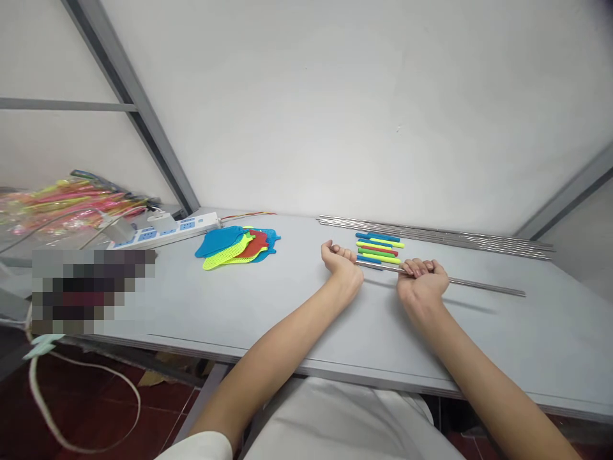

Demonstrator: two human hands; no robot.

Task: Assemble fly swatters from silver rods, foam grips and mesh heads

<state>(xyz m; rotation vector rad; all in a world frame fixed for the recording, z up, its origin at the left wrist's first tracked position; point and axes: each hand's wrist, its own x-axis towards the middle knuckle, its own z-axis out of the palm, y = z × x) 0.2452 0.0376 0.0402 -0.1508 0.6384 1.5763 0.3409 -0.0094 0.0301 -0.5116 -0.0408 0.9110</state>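
A thin metal rod (486, 287) runs slantwise just above the table, casting a shadow below it. My right hand (422, 281) is closed around its middle, palm up. At the rod's left end my left hand (342, 265) is curled shut with the rod running into it; the fingers hide that end. Right behind the hands lies a row of several coloured plastic handles (378, 250) in blue, yellow, red and green. Farther left, several flyswatter heads (225, 244) in blue, yellow and red overlap in a loose pile.
Several more metal rods (440, 237) lie along the back of the grey table (297, 306) by the wall. White power strips (167, 231) with cords stand at the left, near bagged colourful items (71, 204). A pixelated patch covers something at the left edge.
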